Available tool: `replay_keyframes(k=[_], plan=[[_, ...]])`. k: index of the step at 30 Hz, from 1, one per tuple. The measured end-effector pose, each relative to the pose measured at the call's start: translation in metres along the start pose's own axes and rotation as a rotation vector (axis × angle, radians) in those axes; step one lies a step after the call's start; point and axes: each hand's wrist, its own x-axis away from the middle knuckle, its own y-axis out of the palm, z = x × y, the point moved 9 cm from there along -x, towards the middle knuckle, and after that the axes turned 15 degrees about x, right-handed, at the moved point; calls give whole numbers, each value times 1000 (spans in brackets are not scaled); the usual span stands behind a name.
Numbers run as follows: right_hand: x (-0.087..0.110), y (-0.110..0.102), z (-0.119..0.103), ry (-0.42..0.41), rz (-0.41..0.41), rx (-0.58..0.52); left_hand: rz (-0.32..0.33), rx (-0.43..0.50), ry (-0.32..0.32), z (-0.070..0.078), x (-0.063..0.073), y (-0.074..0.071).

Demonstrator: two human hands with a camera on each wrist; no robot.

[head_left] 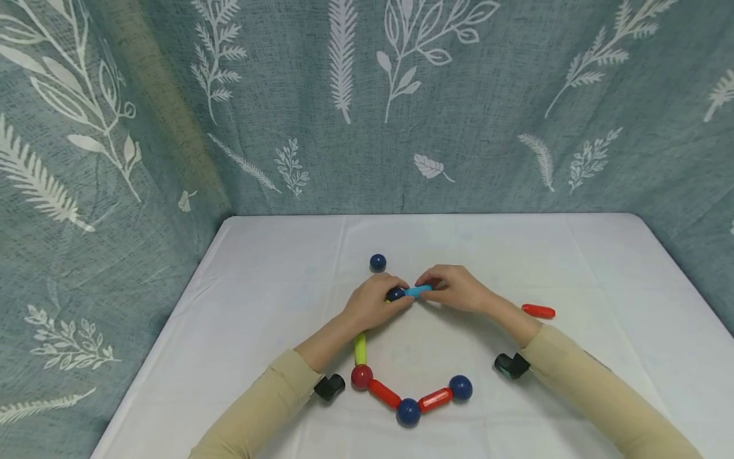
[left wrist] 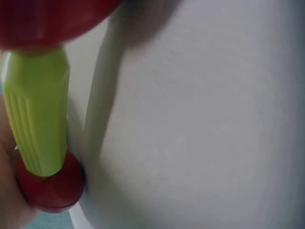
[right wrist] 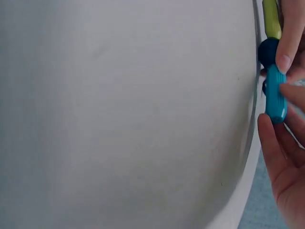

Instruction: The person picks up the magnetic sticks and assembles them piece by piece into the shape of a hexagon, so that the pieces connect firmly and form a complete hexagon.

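Observation:
In the head view my left hand [head_left: 375,301] holds a dark blue ball [head_left: 395,294] between thumb and fingers. A light blue stick [head_left: 418,291] meets that ball, its other end pinched by my right hand [head_left: 455,288]. The right wrist view shows the light blue stick [right wrist: 275,95] lined up with the dark blue ball [right wrist: 269,51] and a yellow-green stick [right wrist: 271,19] beyond it. Close in the left wrist view, another yellow-green stick [left wrist: 38,109] joins two red balls, the lower red ball [left wrist: 50,188] beside my left hand. My left palm hides part of the chain.
From a red ball [head_left: 361,377], the chain runs through red sticks to a dark blue ball [head_left: 408,413] and another dark blue ball [head_left: 460,387]. A loose dark blue ball [head_left: 378,262] lies behind my left hand. A loose red stick [head_left: 538,311] lies right, on the white tablecloth [head_left: 275,268].

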Motion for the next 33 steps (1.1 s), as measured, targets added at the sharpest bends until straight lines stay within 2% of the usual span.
replay_keyframes(k=[5,9,14,19,22,25,29,33], plan=[[-18,-2,2,46,20,16,20,-8,12,-3,2,-2],[-43,-2,-2,24,42,26,21,-18,30,-2,4,-3],[-72,6,-12,-18,-4,7,26,-11,64,0,4,-3],[-89,16,-19,-30,-58,47,20,-28,65,-2,4,0],[-91,20,-17,-3,-65,94,22,-27,69,-2,4,2],[-88,18,-11,50,-49,96,25,-17,74,-1,4,2],[-72,9,3,120,-36,47,29,-8,71,-1,4,1],[-48,-1,21,171,-28,26,25,-7,56,-2,4,0]])
